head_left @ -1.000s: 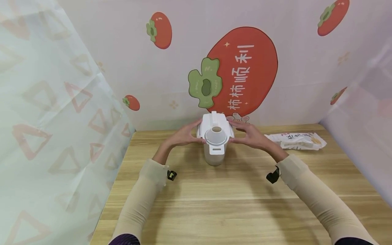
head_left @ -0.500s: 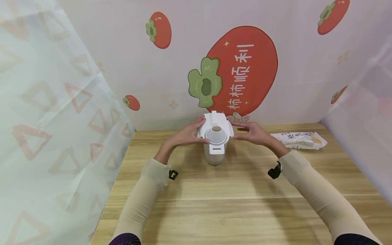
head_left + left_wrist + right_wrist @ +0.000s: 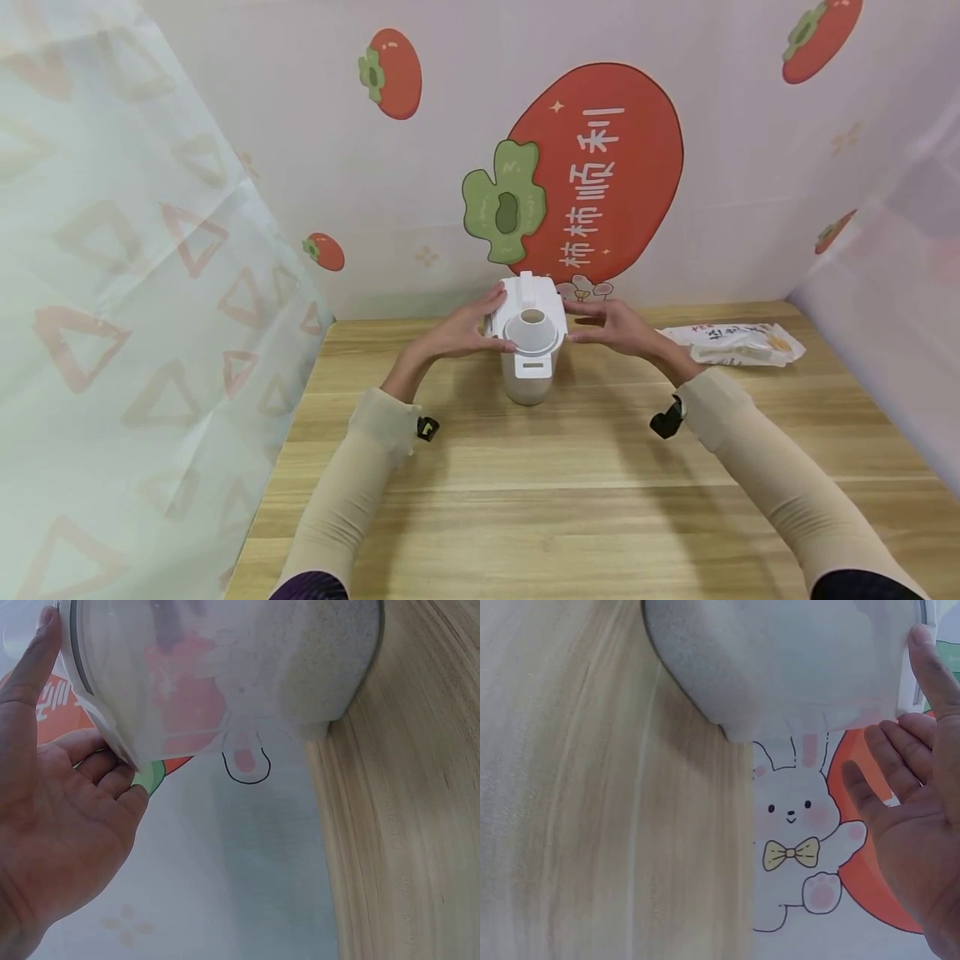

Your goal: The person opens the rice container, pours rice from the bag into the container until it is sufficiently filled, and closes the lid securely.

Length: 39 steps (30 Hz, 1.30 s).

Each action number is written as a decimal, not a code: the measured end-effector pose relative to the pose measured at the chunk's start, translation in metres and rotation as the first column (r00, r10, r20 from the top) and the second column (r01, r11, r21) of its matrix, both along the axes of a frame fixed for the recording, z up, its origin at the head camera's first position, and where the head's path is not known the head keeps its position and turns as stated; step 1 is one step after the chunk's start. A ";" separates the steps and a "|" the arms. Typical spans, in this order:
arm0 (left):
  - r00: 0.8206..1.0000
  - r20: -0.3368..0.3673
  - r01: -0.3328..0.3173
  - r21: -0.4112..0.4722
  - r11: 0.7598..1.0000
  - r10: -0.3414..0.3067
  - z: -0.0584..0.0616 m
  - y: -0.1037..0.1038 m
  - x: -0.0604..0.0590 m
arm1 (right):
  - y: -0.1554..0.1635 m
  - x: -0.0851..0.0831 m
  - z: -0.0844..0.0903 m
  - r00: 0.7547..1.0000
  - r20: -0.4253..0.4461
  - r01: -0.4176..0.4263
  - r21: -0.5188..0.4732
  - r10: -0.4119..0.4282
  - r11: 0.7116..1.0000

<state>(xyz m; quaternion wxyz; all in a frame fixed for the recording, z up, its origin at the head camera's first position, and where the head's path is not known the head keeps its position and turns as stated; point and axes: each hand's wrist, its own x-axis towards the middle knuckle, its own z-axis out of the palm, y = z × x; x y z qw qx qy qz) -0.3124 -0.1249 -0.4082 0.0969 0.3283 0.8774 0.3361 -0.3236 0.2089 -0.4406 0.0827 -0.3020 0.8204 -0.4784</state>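
A tall translucent storage container (image 3: 527, 390) stands on the table by the back wall. Its white lid (image 3: 516, 298) carries a small white measuring cup (image 3: 531, 337) upside down near the front. Pale grains (image 3: 337, 667) show through the lower wall in the left wrist view. My left hand (image 3: 456, 332) grips the lid's left side, its index finger lying over the top edge and its thumb at the front corner. My right hand (image 3: 618, 327) touches the lid's right edge with thumb and index finger; its other fingers are loosely bent beside the container (image 3: 795, 675).
A white printed packet (image 3: 735, 344) lies on the wooden table (image 3: 525, 517) behind the right forearm. The back wall (image 3: 390, 200) has persimmon pictures and stands close behind the container. Printed side sheets (image 3: 150, 333) border the table.
The flaps that stuck out at the lid's sides have been folded down, most plainly on the right. My left index finger has come over the lid's edge. The container has stayed in place.
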 end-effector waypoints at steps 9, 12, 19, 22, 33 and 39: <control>1.000 0.016 -0.009 0.022 1.000 0.008 -0.004 0.000 0.002 | -0.004 0.000 -0.013 1.000 -0.010 0.010 -0.063 -0.011 0.998; 1.000 0.012 -0.009 0.023 1.000 0.008 -0.005 0.000 0.001 | -0.005 0.000 -0.018 1.000 0.026 0.010 -0.126 -0.007 0.992; 1.000 0.014 -0.016 0.019 1.000 0.016 -0.004 0.000 0.002 | -0.008 0.002 -0.028 0.995 0.083 -0.033 -0.305 0.061 0.952; 1.000 0.003 -0.014 0.012 1.000 0.014 -0.004 0.001 0.002 | -0.010 0.002 -0.033 0.995 0.086 -0.020 -0.320 0.050 0.947; 1.000 -0.004 0.005 0.038 0.999 -0.005 -0.006 0.000 0.002 | -0.016 0.006 -0.046 0.993 0.116 0.055 -0.346 -0.015 0.937; 1.000 -0.009 0.012 0.038 0.999 -0.012 -0.004 0.000 0.002 | -0.017 0.007 -0.049 0.991 0.117 0.100 -0.338 -0.063 0.936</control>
